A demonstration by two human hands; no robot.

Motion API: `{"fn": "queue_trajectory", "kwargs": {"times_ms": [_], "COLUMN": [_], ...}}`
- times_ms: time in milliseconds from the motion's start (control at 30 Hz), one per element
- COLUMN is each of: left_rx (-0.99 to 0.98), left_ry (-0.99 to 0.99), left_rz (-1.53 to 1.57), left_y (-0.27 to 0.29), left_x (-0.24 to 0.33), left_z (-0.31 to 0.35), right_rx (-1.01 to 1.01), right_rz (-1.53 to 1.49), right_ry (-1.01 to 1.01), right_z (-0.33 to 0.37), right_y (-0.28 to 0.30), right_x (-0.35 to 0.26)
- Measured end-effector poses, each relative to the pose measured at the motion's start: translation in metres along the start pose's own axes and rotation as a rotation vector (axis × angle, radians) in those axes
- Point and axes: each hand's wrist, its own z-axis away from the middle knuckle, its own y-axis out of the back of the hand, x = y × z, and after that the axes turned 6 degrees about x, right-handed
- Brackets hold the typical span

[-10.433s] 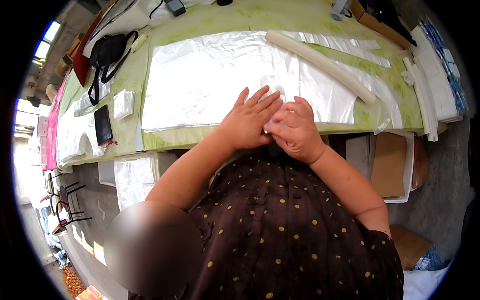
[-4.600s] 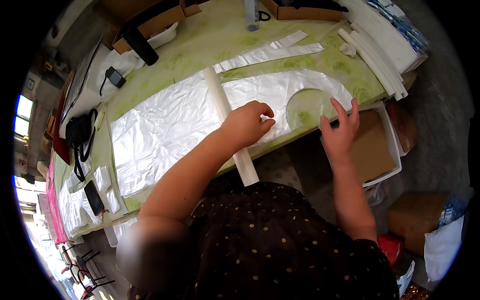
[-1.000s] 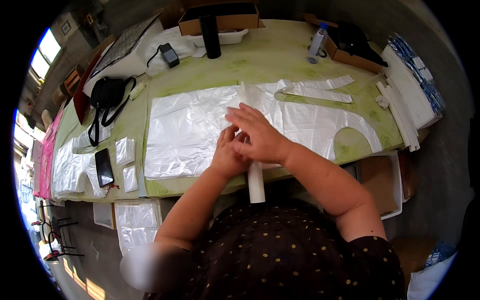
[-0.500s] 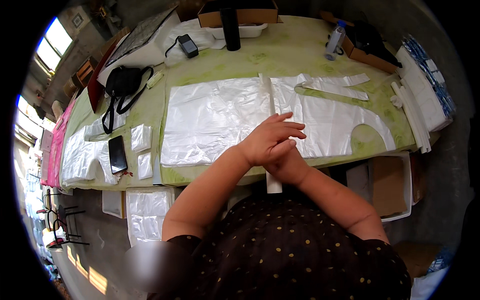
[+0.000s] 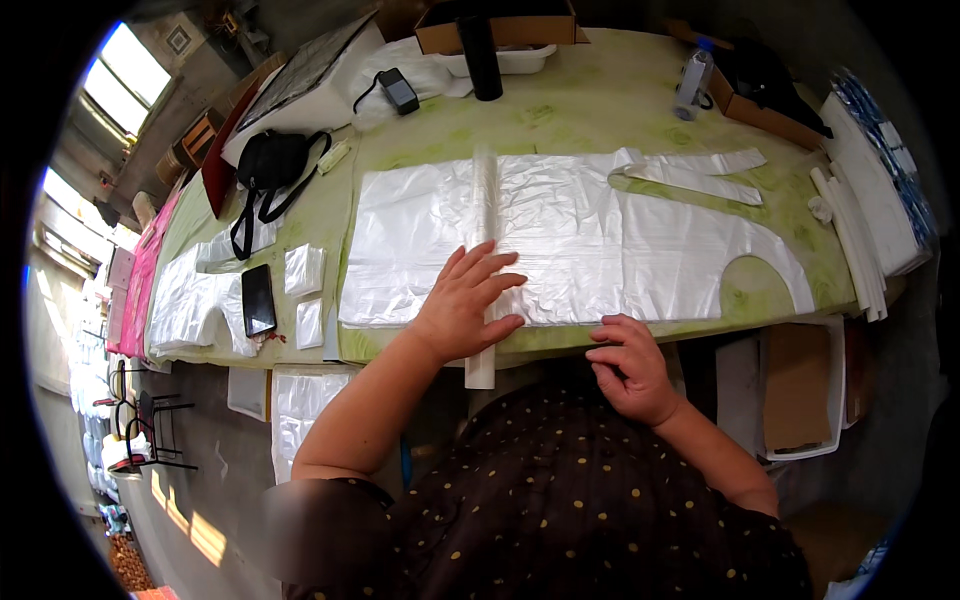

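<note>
At the near edge of the green table [image 5: 600, 110], a stack of clear plastic sheets [image 5: 570, 235] lies flat, cut with a round notch at its right end. A pale strip [image 5: 483, 255] runs across the stack from far to near; its near end overhangs the table edge.

Left hand [image 5: 465, 310]: fingers spread, palm down, pressing on the strip and the sheet just left of centre. Not pinching anything.

Right hand [image 5: 630, 365]: at the near edge of the sheets, right of the strip, fingers curled loosely. Fingertips at the sheet edge; can't tell if it's pinching a layer.

Loose offcut strips [image 5: 690, 170] lie on the far right of the stack. White rods [image 5: 850, 240] lie at the right edge of the table.

Left side of table: more plastic sheets [image 5: 190, 295], a black phone [image 5: 258, 298], small plastic squares [image 5: 303, 268], a black bag [image 5: 270, 165].

Far side: cardboard box [image 5: 500, 25], black cylinder [image 5: 480, 45], white tray [image 5: 520, 62], small bottle [image 5: 693, 85].

Below the table on the right: a white bin [image 5: 800, 385] with cardboard in it.
</note>
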Motion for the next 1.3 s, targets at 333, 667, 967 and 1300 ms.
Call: {"fn": "queue_trajectory", "kwargs": {"times_ms": [333, 667, 967, 1300], "left_rx": [0.128, -0.142, 0.305, 0.382], "left_ry": [0.462, 1.128, 1.174, 0.914], "left_rz": [-0.297, -0.651, 0.631, 1.224], "left_y": [0.039, 0.062, 0.051, -0.070], "left_x": [-0.021, -0.099, -0.101, 0.030], "left_z": [0.015, 0.017, 0.004, -0.055], "right_rx": [-0.026, 0.018, -0.055, -0.310], "right_rz": [-0.067, -0.035, -0.150, -0.463], "right_ry": [0.074, 0.034, -0.114, -0.606], "right_z": [0.006, 0.025, 0.002, -0.029], "right_y": [-0.007, 0.011, 0.009, -0.032], "right_x": [0.005, 0.008, -0.007, -0.023]}}
